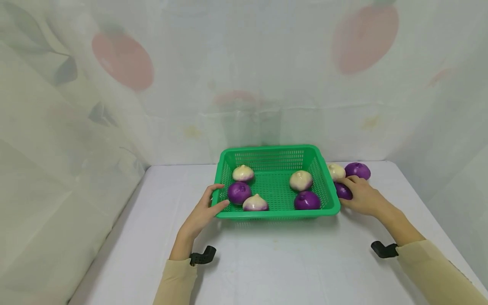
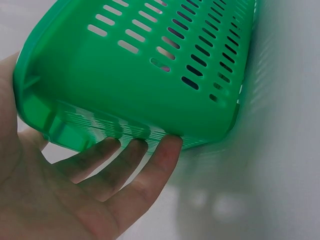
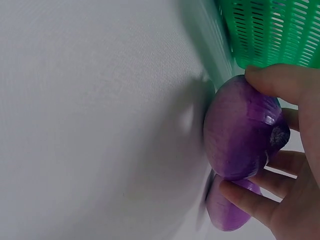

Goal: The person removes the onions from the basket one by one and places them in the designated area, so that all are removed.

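My left hand (image 1: 201,212) grips the left rim of a green plastic basket (image 1: 267,214), thumb over the edge and fingers against its outer wall in the left wrist view. At the basket's right side, my right hand (image 1: 364,195) holds a purple onion (image 3: 245,130), its fingers and thumb spread around it. Behind that hand lie another purple onion (image 1: 357,170) and a cream bulb (image 1: 336,171). Inside the basket sit two purple onions (image 1: 239,193) (image 1: 307,201) and three cream bulbs with purplish bases (image 1: 243,173) (image 1: 256,203) (image 1: 300,181).
The basket stands toward the back of a table with a white cover (image 1: 274,262). A pale printed curtain (image 1: 244,84) hangs behind the table and along both sides. Each wrist carries a small black camera mount (image 1: 203,255).
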### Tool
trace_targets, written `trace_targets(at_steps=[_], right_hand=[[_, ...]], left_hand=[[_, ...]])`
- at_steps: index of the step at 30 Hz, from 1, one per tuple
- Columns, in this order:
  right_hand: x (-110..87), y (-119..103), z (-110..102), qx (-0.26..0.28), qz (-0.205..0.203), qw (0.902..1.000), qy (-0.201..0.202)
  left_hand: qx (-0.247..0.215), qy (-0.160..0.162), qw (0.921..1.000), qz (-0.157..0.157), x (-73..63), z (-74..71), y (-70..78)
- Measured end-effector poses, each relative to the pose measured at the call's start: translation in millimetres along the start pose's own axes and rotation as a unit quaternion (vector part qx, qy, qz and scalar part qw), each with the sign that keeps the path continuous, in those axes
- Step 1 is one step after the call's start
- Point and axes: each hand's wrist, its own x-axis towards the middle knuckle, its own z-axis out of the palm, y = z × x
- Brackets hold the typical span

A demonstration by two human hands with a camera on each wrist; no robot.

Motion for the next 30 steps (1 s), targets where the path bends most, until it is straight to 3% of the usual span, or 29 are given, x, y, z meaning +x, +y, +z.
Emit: trace_targets(at_steps=[19, 30], right_hand=[[1.1, -3, -5, -0.001, 0.005, 1.0, -0.008], [-2.8, -14, -37, 0.001, -0.006, 1.0, 0.008]], left_hand=[[0.002, -0.002, 1.0, 0.002, 0.9, -0.6, 0.7], [0.007, -0.004, 1.0, 0.001, 0.5, -0.4, 0.3]])
